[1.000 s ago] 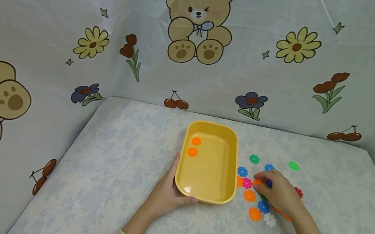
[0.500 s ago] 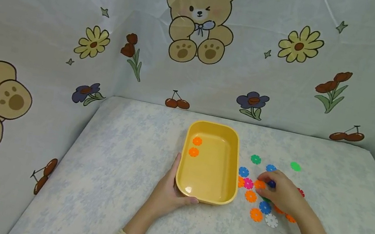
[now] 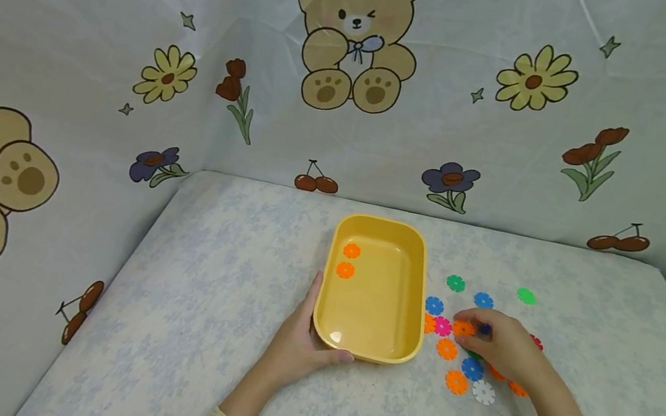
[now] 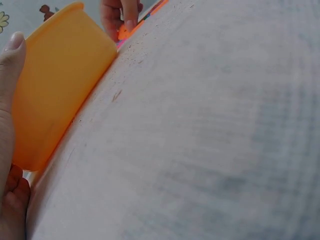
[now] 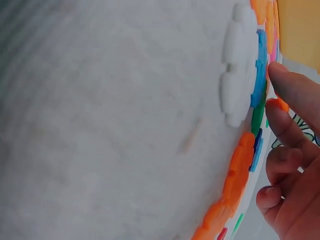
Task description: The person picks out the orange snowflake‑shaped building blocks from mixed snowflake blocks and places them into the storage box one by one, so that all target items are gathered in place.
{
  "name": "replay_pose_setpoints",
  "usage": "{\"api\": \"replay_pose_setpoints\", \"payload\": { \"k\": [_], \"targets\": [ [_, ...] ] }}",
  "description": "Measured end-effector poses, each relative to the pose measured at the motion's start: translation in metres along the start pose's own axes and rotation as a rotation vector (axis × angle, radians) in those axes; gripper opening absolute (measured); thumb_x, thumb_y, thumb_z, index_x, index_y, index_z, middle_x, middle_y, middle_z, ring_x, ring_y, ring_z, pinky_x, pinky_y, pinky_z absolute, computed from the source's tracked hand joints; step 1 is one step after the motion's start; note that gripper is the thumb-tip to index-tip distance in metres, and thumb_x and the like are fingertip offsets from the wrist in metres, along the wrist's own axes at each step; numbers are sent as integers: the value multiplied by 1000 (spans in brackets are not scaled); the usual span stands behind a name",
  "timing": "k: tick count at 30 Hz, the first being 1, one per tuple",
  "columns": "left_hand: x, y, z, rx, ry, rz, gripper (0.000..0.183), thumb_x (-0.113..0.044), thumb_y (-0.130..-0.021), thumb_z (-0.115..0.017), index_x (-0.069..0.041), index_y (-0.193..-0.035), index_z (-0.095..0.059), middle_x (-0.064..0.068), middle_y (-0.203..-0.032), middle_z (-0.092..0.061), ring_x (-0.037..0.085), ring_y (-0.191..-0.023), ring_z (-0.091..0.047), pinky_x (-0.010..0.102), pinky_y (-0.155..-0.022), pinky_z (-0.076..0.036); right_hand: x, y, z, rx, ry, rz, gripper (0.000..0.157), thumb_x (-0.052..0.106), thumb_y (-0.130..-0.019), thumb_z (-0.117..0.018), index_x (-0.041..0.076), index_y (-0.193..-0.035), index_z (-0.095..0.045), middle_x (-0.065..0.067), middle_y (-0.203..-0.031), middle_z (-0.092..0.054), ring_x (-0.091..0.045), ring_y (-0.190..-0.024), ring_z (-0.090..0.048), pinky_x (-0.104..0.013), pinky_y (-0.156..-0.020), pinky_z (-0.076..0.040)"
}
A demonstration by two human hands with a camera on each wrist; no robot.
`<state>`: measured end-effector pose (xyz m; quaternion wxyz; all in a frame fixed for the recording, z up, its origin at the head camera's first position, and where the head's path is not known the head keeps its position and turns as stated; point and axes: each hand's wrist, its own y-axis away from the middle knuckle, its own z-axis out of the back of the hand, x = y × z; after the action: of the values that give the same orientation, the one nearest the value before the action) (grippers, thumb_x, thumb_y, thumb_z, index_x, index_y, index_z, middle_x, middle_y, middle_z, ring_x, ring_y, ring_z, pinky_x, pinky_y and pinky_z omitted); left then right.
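Observation:
My left hand grips the near left corner of a yellow plastic tray, thumb along the near wall and fingers along the left side. Inside the tray lie two orange flower-shaped discs. To its right, my right hand pinches an orange flower-shaped disc between thumb and fingertips, close to the table. A dark blue disc shows partly under that hand. In the right wrist view, the thumb and index finger stand at the pinched disc, of which little shows.
Around the right hand lie several loose discs: a pink one, a white one, a blue one and a bright green one. A printed cloth hangs behind the table.
The right hand has shifted slightly, and more of the orange disc shows between its fingertips. The left hand and tray keep their places; the head view drifts a little.

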<state>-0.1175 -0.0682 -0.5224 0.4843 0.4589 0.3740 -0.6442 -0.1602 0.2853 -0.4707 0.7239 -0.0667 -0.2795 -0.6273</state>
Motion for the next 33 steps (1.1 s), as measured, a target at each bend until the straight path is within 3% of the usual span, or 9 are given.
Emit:
{"api": "replay_pose_setpoints", "payload": {
  "k": [2, 4, 7, 11, 18, 22, 29, 33],
  "targets": [
    [0, 0, 0, -1, -3, 2, 129, -48, -68, -89, -46, -156, 6, -18, -165, -10, 8, -152, -17, 50, -124, -20, 0, 1, 0, 0, 11, -18, 48, 43, -85, -77, 15, -124, -69, -14, -120, -67, -32, -107, -57, -54, -91, -54],
    [0, 0, 0, -2, -5, 3, 130, -48, -68, -89, -46, -156, 6, -18, -165, -10, 8, -152, -17, 50, -124, -20, 1, 1, 0, -7, 24, -28, 55, 48, -82, -77, 13, -123, -70, -11, -107, -67, -28, -97, -57, -43, -81, -56],
    [0, 0, 0, -2, -4, 0, 129, -48, -68, -89, -45, -156, 5, -18, -165, -10, 8, -152, -17, 51, -124, -20, 1, 1, 2, -37, 15, -38, 59, 50, -81, -78, 10, -123, -69, -3, -86, -60, -20, -81, -51, -27, -61, -45],
    [0, 0, 0, -1, 1, -1, 129, -48, -68, -90, -45, -156, 5, -17, -165, -10, 9, -152, -17, 50, -124, -20, 7, 3, 7, -114, -52, -33, 57, 48, -83, -77, 10, -125, -69, -3, -75, -53, -19, -72, -47, -22, -49, -36],
    [-1, 0, 0, -5, -3, -7, 129, -48, -68, -89, -45, -157, 5, -14, -166, -11, 9, -152, -18, 50, -124, -20, 43, 1, 10, -268, -183, 68, 50, 46, -82, -78, 12, -119, -72, -5, -80, -58, -19, -66, -44, -24, -46, -33],
    [-1, 0, 0, -3, -1, -5, 130, -47, -69, -89, -38, -159, 4, -17, -165, -10, 8, -152, -17, 50, -124, -20, 69, -6, 6, -302, -213, 144, 44, 40, -82, -80, 14, -117, -73, -3, -77, -57, -19, -63, -43, -24, -46, -33],
    [-1, 0, 1, 9, 4, -2, 130, -45, -71, -88, -33, -160, 5, -19, -165, -8, 9, -152, -18, 49, -123, -21, 111, -24, -8, -244, -194, 264, 40, 37, -81, -81, 14, -114, -74, 7, -83, -64, -17, -65, -46, -22, -51, -38],
    [-2, 1, 2, 14, -6, 11, 130, -49, -70, -88, -34, -160, 5, -20, -165, -9, 9, -151, -20, 49, -123, -23, 131, -35, -20, -197, -167, 261, 43, 38, -80, -82, 14, -115, -74, 8, -82, -65, -16, -65, -45, -22, -54, -38]
  ]
}}
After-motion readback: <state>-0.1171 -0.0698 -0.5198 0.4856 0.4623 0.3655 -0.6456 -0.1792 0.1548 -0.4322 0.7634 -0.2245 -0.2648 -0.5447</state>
